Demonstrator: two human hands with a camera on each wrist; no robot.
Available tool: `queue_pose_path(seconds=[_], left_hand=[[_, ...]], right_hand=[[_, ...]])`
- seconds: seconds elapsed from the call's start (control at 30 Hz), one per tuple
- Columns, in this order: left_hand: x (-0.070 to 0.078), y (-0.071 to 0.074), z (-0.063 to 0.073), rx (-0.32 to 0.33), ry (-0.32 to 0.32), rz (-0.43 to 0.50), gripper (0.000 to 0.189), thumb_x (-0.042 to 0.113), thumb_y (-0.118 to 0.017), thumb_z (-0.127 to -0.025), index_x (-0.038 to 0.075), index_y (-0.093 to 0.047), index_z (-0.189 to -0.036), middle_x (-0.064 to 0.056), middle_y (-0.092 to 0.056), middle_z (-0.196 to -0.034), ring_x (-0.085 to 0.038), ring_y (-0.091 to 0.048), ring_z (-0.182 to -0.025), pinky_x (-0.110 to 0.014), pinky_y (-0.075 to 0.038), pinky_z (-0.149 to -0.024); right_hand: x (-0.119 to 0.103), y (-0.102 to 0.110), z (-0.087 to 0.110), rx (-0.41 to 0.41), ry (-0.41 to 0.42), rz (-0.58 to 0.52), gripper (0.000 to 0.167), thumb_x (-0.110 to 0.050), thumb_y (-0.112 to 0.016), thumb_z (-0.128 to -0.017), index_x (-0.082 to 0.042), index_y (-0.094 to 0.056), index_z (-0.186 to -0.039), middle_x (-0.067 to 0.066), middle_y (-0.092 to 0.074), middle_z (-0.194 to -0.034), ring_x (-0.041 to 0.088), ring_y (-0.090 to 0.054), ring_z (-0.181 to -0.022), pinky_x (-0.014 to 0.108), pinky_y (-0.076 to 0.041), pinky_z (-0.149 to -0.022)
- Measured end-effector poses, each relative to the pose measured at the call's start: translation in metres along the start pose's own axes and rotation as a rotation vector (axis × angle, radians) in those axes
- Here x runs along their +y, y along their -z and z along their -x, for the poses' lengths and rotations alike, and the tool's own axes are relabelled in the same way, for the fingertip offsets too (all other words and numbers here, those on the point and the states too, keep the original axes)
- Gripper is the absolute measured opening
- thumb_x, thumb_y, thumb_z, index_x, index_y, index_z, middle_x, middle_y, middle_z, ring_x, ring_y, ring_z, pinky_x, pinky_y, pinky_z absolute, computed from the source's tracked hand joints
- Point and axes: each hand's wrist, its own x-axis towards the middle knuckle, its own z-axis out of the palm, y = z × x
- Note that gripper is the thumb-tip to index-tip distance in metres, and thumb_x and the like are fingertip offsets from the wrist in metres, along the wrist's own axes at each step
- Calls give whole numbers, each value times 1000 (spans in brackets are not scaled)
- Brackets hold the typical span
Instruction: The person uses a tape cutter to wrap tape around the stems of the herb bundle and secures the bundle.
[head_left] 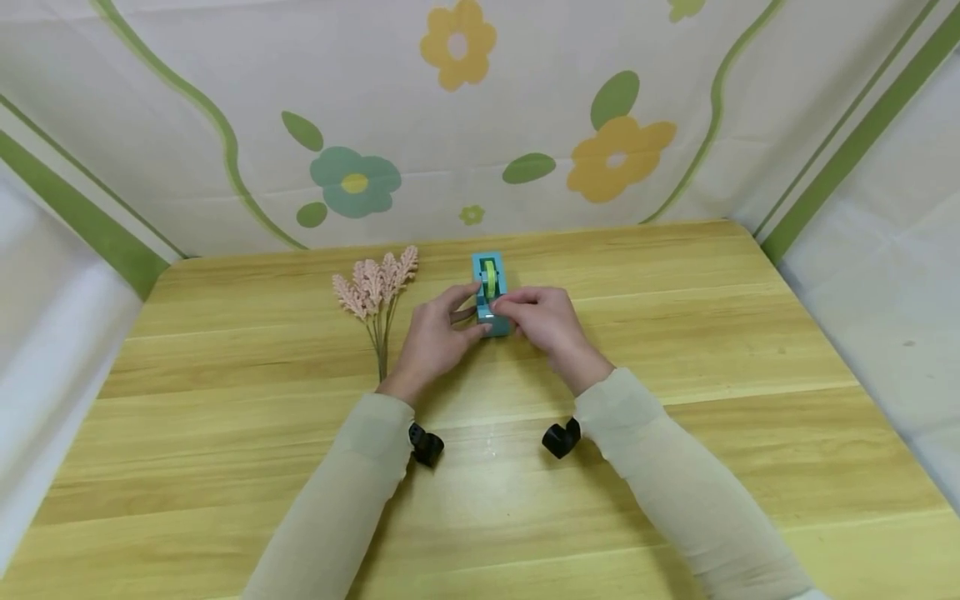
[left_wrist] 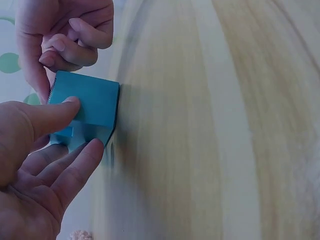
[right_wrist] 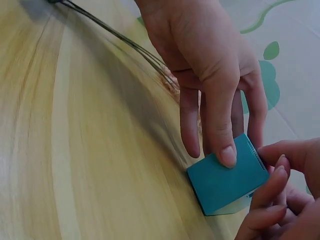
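Observation:
A teal tape dispenser [head_left: 492,323] with a yellow-green roll of tape [head_left: 490,278] stands on the wooden table, its front towards me. My left hand [head_left: 438,333] holds it from the left, the thumb on its front face and the other fingers along the side, as the left wrist view shows. At the serrated edge by the top, my right hand [head_left: 546,318] pinches with thumb and forefinger at the tape's end; its remaining fingers are curled. The tape between those fingertips is hardly visible. In the right wrist view the dispenser [right_wrist: 227,177] shows its plain front.
Pink artificial flowers [head_left: 375,283] on thin stems lie left of the dispenser, partly behind the left wrist. A floral-printed cloth [head_left: 465,150] hangs at the table's back edge. A black wrist camera [head_left: 426,446] sits on the left sleeve, another [head_left: 561,439] on the right.

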Motion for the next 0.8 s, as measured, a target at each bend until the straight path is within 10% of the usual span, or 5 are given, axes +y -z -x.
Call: queue_pose_path(seconds=[0.33,0.8], left_hand=[[2,-2,2,8,34,30,64,2,-81,-95,8,-57,-155,-13,-55,-162,-32,-66,-137,-35,-58,-104],[0,-2,0,13,40,69,64,1,-81,-95,11,-58,-154,-10,-53,-164,-35,-71,-129,-35,-60,-100]], right_hand=[[1,1,-2,-55,-81,-189,23,-28,-78,-100,-9,-80,-113,-6,-59,-76,10,-51,-69,23,-39,-63],[-3,6,4,-158,-58,-180,25,-27,-71,-104,-4,-74,-112,-8,-54,-71,8,-48,-64,24,-40,-66]])
